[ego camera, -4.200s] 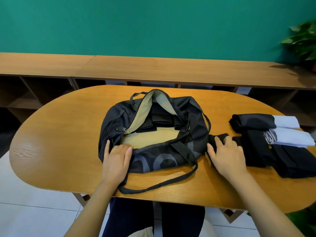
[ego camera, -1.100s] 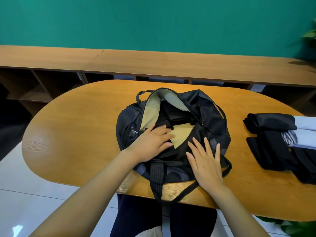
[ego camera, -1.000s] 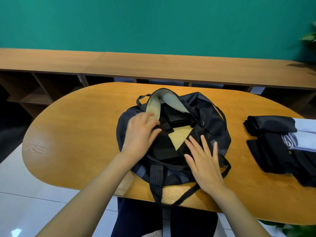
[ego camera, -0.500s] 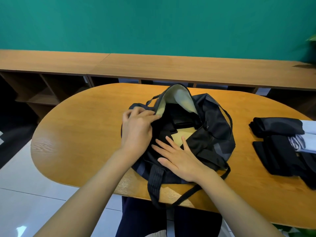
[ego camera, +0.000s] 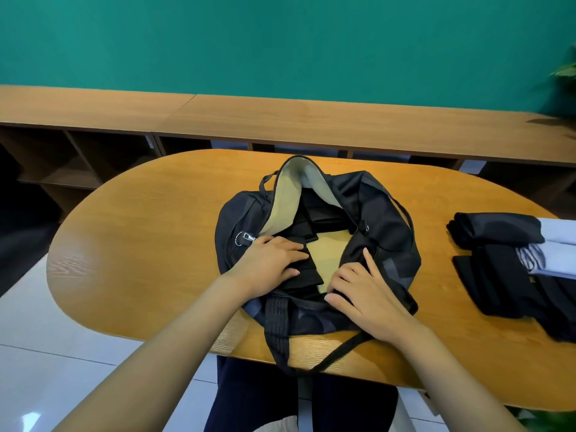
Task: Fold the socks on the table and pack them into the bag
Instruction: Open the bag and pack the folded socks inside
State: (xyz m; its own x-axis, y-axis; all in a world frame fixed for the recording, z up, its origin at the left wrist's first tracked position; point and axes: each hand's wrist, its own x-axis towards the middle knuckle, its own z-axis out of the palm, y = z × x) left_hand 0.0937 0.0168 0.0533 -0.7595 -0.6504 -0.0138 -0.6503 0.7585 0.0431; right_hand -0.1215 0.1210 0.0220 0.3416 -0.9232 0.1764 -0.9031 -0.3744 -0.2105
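Note:
A black bag [ego camera: 386, 213] with beige lining lies open in the middle of the wooden table [ego camera: 149, 232]. Folded black socks [ego camera: 322, 215] sit at the back of its inside. My left hand [ego camera: 268, 263] rests with fairly straight fingers on another folded black sock [ego camera: 304, 277] at the bag's near left. My right hand [ego camera: 363, 291] curls its fingers over the bag's near rim, thumb pointing up. A pile of black and pale socks [ego camera: 505, 269] lies on the table to the right, apart from both hands.
The bag's wide strap [ego camera: 276, 325] and a thin strap hang over the table's near edge. A long low wooden shelf unit [ego camera: 280, 116] runs behind the table below a green wall. Plant leaves [ego camera: 565, 70] show at the far right.
My left hand left the bag's left rim and came down onto the black sock inside. My right hand shifted right and curled over the near rim. The bag's opening is wider.

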